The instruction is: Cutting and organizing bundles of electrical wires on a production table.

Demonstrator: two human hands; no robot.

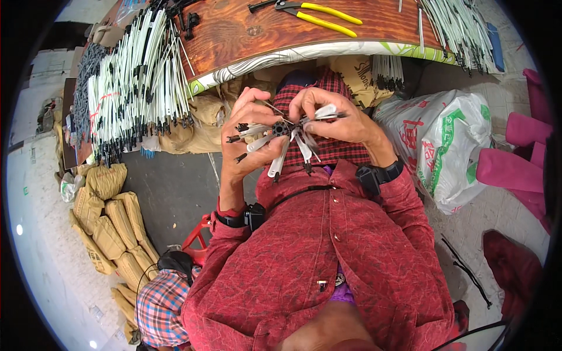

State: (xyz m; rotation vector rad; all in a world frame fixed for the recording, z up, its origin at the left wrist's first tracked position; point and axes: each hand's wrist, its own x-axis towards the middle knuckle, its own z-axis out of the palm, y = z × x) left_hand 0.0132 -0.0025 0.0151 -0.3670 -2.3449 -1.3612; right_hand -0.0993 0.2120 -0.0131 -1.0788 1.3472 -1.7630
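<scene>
Over my lap, both hands work at a small black round hub (pixel 281 127) with several white ribs (pixel 278 159), tipped in black, fanning out from it. My left hand (pixel 249 137) grips the hub between thumb and fingers, ribs sticking out past its palm. Closed in a pinch, my right hand (pixel 339 114) has a white rib with a black end (pixel 328 111) between its fingers, beside the hub. A thin wire-like strand (pixel 273 108) runs from the left fingers toward the hub; its far end is hidden.
Pliers with yellow handles (pixel 328 16) lie on the wooden table (pixel 234 41). Bundles of white ribs (pixel 140 76) stand at its left, more ribs (pixel 459 29) at its right. A white printed sack (pixel 439 146) sits right of me; brown wrapped packs (pixel 114 225) are stacked on the left.
</scene>
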